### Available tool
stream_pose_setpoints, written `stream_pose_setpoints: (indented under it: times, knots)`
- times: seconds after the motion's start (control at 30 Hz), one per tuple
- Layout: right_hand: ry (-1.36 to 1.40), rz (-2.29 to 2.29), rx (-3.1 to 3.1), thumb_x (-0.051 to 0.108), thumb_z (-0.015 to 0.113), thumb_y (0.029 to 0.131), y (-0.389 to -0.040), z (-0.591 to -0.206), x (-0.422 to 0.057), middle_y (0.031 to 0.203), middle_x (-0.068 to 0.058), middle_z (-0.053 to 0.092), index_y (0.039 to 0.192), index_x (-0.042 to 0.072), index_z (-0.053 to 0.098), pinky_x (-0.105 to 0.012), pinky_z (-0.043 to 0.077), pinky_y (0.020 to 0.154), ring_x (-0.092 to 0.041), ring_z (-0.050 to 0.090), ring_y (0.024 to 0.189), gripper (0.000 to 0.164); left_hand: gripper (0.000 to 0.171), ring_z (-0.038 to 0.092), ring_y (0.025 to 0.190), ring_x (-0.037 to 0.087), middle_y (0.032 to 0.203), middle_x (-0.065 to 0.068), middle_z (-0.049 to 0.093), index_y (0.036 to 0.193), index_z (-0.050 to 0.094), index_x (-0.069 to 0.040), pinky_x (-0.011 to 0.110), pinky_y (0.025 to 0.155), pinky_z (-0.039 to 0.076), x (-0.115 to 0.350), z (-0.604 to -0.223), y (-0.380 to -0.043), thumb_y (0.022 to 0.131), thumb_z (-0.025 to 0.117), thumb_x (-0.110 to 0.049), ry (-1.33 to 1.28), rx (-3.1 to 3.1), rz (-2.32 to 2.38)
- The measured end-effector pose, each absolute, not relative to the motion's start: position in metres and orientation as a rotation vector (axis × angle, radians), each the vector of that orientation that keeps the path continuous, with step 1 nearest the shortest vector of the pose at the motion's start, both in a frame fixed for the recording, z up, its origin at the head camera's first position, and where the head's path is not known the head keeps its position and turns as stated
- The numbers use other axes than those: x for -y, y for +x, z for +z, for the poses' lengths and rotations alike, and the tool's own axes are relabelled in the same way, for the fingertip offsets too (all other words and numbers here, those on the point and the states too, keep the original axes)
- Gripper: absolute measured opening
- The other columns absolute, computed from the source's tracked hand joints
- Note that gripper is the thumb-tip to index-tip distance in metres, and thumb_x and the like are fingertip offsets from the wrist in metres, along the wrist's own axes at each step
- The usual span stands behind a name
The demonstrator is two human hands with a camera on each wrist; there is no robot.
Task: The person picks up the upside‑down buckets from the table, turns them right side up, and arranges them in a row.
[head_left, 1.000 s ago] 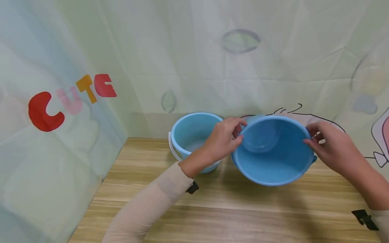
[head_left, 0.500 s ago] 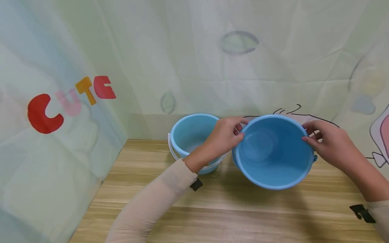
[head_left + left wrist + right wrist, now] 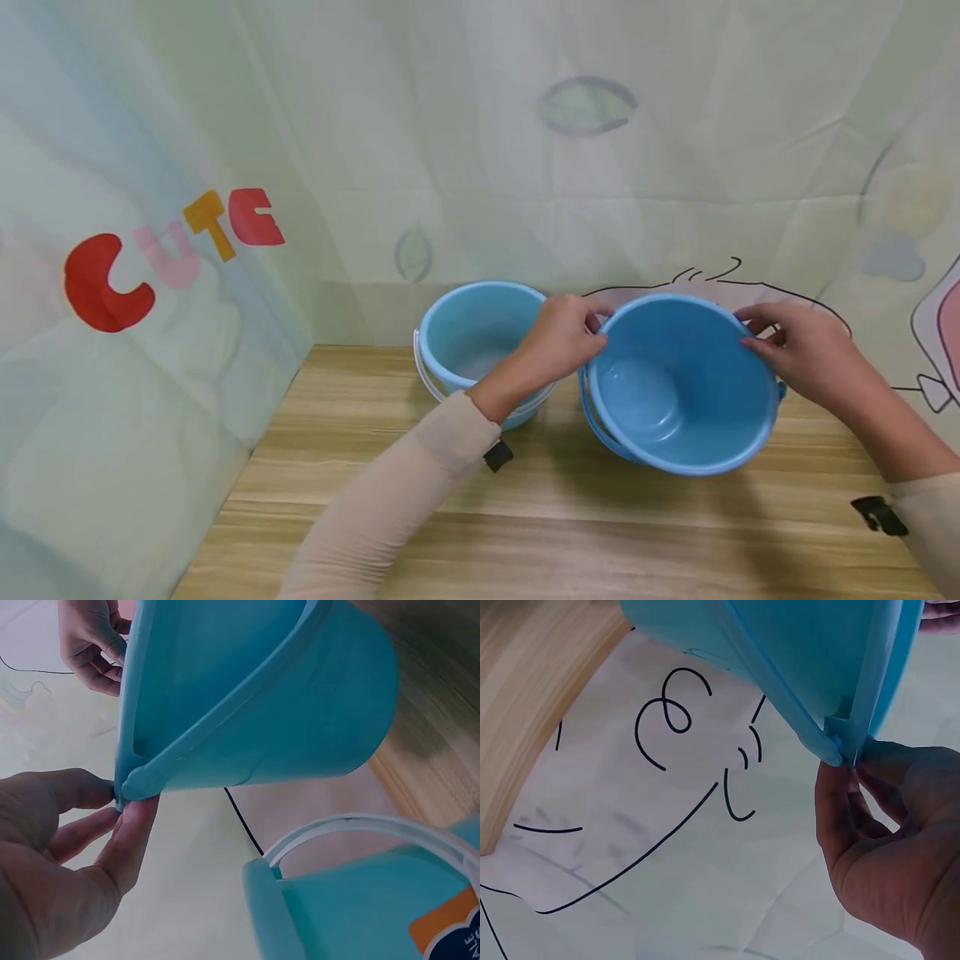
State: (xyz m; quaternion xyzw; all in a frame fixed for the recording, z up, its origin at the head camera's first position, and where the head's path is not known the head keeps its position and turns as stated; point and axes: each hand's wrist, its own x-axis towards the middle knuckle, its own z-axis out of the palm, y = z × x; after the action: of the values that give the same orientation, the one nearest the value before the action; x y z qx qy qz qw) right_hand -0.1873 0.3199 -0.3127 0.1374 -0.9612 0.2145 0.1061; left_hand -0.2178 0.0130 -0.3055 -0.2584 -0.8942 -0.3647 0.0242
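Note:
A darker blue bucket (image 3: 686, 400) hangs tilted above the table, its mouth facing me and nothing visible inside. My left hand (image 3: 561, 337) pinches its rim on the left; my right hand (image 3: 813, 354) pinches the rim on the right. In the left wrist view, the left hand (image 3: 71, 862) has thumb and fingers on the rim beside the handle joint, and the blue handle (image 3: 232, 705) lies along the bucket's side. The right wrist view shows the right hand (image 3: 885, 840) pinching at the other handle joint. A lighter blue bucket (image 3: 480, 333) stands upright behind my left wrist, partly hidden.
The wooden table (image 3: 360, 392) ends at a printed curtain (image 3: 480, 167) close behind both buckets. The lighter bucket's white handle (image 3: 429, 371) hangs down its front. An orange and dark label (image 3: 450, 930) shows on that bucket in the left wrist view.
The held bucket has tipped so its mouth faces more upward and its bottom shows more. Its blue handle has come into view at the lower left. Both hands keep their grip.

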Motion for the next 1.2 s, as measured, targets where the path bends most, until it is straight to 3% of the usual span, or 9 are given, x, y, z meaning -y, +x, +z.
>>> stream_pose_setpoints:
  times: [0.53, 0.77, 1.2]
  knots:
    - [0.411, 0.664, 3.067, 0.008, 0.066, 0.099, -0.205, -0.328, -0.32, 0.112, -0.033, 0.067, 0.131, -0.009, 0.063, -0.047, 0.064, 0.067, -0.049, 0.07, 0.093, 0.036, 0.034, 0.068, 0.067, 0.012, 0.094, 0.012, 0.075, 0.126, 0.072, -0.001, 0.021, 0.055, 0.056, -0.017, -0.325, -0.225, 0.092, 0.069, -0.003, -0.656, 2.915, -1.321]
    - [0.438, 0.644, 3.114, 0.008, 0.066, 0.099, -0.21, -0.333, -0.32, 0.108, -0.03, 0.069, 0.129, -0.009, 0.064, -0.044, 0.062, 0.065, -0.039, 0.07, 0.087, 0.035, 0.033, 0.069, 0.069, 0.009, 0.095, 0.011, 0.078, 0.125, 0.072, 0.0, 0.021, 0.057, 0.056, -0.02, -0.333, -0.229, 0.092, 0.068, -0.003, -0.668, 2.955, -1.281]
    - [0.437, 0.615, 3.149, 0.008, 0.066, 0.099, -0.221, -0.343, -0.319, 0.106, -0.029, 0.069, 0.127, -0.009, 0.066, -0.042, 0.061, 0.065, -0.039, 0.067, 0.089, 0.033, 0.025, 0.063, 0.054, 0.008, 0.084, 0.009, 0.076, 0.112, 0.078, 0.0, 0.019, 0.052, 0.053, -0.024, -0.34, -0.236, 0.089, 0.069, -0.002, -0.687, 2.989, -1.137]
